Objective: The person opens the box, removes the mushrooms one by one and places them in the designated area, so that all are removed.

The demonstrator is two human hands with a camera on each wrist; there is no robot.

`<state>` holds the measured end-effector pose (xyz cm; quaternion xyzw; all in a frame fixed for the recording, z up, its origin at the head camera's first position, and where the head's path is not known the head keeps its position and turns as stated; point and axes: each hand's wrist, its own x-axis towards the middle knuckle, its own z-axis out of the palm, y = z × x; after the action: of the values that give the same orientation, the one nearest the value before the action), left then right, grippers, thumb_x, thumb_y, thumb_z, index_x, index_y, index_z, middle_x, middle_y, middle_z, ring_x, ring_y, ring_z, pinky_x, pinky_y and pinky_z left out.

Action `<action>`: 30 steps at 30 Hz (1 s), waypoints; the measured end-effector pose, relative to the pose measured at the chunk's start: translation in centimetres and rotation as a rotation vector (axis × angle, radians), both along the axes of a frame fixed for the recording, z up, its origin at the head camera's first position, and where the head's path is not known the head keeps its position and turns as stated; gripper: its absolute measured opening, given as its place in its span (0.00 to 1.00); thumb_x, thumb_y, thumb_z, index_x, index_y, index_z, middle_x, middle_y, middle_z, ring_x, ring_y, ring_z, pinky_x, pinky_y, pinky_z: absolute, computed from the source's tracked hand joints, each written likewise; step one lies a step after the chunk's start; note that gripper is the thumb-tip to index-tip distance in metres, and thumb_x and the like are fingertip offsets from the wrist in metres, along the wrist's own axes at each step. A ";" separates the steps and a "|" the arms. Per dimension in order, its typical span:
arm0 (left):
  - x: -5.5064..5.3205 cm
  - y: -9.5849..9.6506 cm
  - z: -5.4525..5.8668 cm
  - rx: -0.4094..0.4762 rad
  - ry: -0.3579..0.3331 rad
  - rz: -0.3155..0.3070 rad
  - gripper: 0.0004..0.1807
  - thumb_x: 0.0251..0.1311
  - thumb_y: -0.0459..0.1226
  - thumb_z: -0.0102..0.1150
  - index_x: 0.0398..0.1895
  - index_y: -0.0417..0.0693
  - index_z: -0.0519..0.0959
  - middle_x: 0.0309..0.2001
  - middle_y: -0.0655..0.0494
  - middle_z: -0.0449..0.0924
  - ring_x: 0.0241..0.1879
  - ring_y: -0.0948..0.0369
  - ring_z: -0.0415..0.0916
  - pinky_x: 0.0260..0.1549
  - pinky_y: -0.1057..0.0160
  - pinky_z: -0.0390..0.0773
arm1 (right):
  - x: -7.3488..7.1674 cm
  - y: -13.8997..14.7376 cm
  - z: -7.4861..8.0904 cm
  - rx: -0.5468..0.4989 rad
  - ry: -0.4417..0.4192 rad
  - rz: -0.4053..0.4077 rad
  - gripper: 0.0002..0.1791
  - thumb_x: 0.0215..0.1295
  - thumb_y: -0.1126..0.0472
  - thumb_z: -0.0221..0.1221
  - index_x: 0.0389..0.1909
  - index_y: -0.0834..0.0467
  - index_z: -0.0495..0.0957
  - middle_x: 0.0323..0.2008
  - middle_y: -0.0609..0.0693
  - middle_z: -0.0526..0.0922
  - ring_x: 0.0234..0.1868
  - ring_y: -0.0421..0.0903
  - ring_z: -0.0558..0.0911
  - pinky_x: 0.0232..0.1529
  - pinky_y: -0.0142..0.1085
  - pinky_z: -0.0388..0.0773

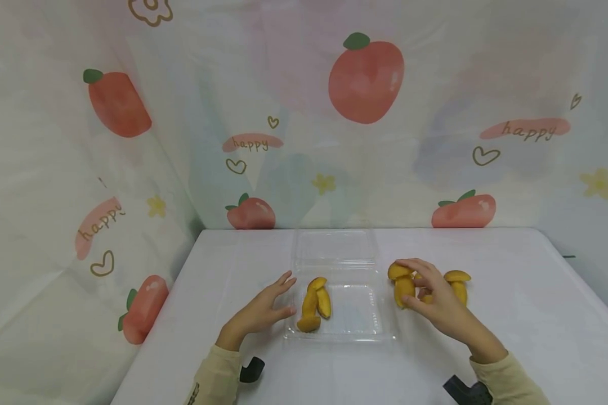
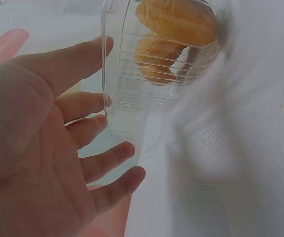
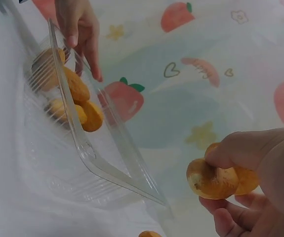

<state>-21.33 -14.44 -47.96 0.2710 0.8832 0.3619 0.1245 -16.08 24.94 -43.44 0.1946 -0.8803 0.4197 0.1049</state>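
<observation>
Thumb and fingers of my right hand (image 1: 441,306) pinch a yellow mushroom (image 1: 404,289), cap up, over the table to the right of a clear plastic clamshell box (image 1: 339,338). The right wrist view shows the held mushroom (image 3: 213,180) with its stem end toward the camera. Two yellow mushrooms (image 1: 309,309) lie side by side in the left part of the box. My left hand (image 1: 258,311) is at the box's left side, its fingers extended. In the left wrist view, some fingertips (image 2: 107,44) meet the box's rim.
Beyond the right hand another mushroom (image 1: 458,284) lies on the white table (image 1: 527,315), with more yellow partly hidden behind the fingers. The box's lid (image 1: 334,247) is folded back toward the patterned backdrop (image 1: 405,185). Black wrist mounts (image 1: 252,369) show by both sleeves.
</observation>
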 end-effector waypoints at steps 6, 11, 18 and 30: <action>0.1 0.0 -0.1 -0.002 -0.003 0.005 0.38 0.69 0.42 0.61 0.78 0.40 0.59 0.82 0.42 0.46 0.80 0.41 0.48 0.75 0.35 0.54 | -0.1 1.0 0.0 0.004 0.018 0.010 0.36 0.60 0.72 0.68 0.70 0.57 0.68 0.67 0.61 0.67 0.47 0.33 0.74 0.42 0.29 0.78; 0.1 0.1 0.1 -0.002 -0.004 0.011 0.38 0.69 0.42 0.61 0.78 0.40 0.59 0.82 0.42 0.46 0.80 0.41 0.48 0.75 0.35 0.54 | -0.2 1.8 0.1 0.014 0.010 -0.016 0.36 0.61 0.70 0.67 0.70 0.57 0.67 0.67 0.60 0.67 0.51 0.47 0.79 0.43 0.28 0.78; 0.1 0.0 0.1 -0.007 -0.006 0.010 0.38 0.69 0.43 0.61 0.78 0.41 0.59 0.82 0.43 0.46 0.80 0.42 0.48 0.75 0.35 0.54 | -0.5 3.1 0.4 0.021 -0.018 -0.058 0.36 0.62 0.73 0.65 0.71 0.59 0.66 0.66 0.63 0.67 0.49 0.60 0.81 0.39 0.26 0.76; 0.2 0.1 0.3 0.002 -0.016 0.011 0.38 0.69 0.42 0.61 0.78 0.40 0.58 0.82 0.42 0.46 0.80 0.42 0.47 0.75 0.35 0.53 | -0.8 5.5 0.1 -0.025 -0.087 -0.077 0.35 0.68 0.72 0.60 0.74 0.59 0.61 0.63 0.63 0.66 0.34 0.31 0.77 0.24 0.28 0.77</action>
<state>-21.18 -14.36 -47.65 0.2632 0.8834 0.3657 0.1291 -16.89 30.42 -43.31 0.1409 -0.8856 0.4344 0.0847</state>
